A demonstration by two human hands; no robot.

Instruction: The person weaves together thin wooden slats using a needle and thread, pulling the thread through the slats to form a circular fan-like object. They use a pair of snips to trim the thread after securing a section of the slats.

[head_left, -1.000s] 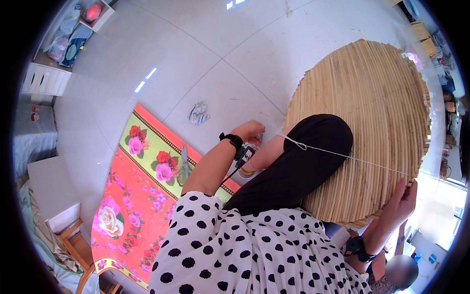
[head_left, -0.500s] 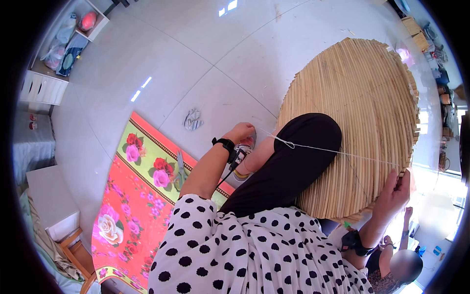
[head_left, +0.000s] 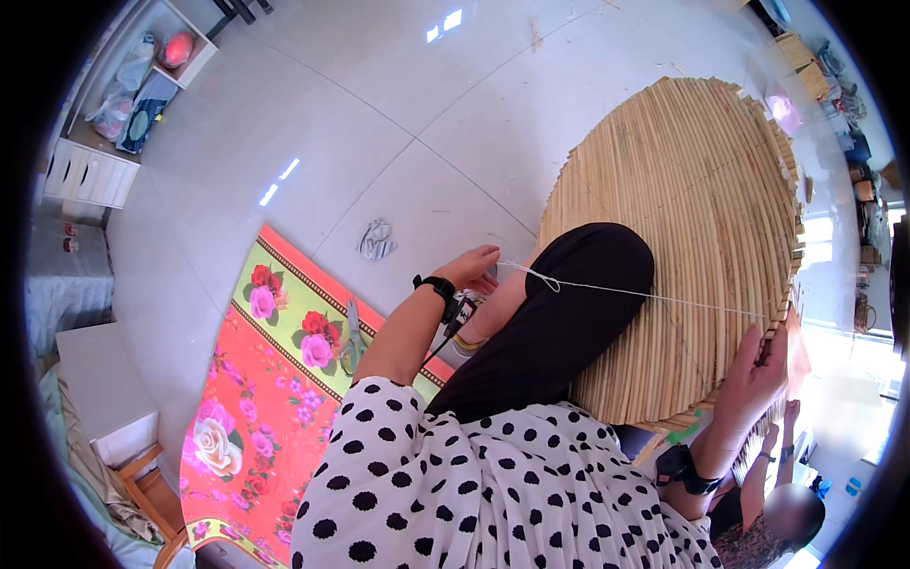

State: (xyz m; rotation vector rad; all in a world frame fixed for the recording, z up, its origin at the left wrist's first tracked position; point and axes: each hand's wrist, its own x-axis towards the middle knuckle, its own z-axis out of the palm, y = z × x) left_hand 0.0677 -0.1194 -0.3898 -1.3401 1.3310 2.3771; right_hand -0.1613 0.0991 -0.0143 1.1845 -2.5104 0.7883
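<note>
A large oval mat of thin wooden sticks (head_left: 682,171) leans at my right, partly behind my black-clad leg (head_left: 559,332). My left hand (head_left: 471,267) is closed on the end of a thin white string (head_left: 607,289), which runs across the knee and the mat to the right edge and has a small loop near the knee. My right hand (head_left: 754,375) grips the mat's right edge where the string meets it. A floral mat (head_left: 251,389) lies left of me, with scissors (head_left: 354,337) on it.
A crumpled striped piece (head_left: 376,239) lies on the tiled floor (head_left: 360,114). A shelf with bags (head_left: 123,104) stands upper left, a wooden chair (head_left: 152,493) lower left. Another person (head_left: 749,526) at lower right has both arms raised. Assorted items line the right wall (head_left: 815,71).
My left hand has shifted slightly and still holds the string. My right hand stays on the mat's edge. The other person's arms have moved. The view has shifted a little.
</note>
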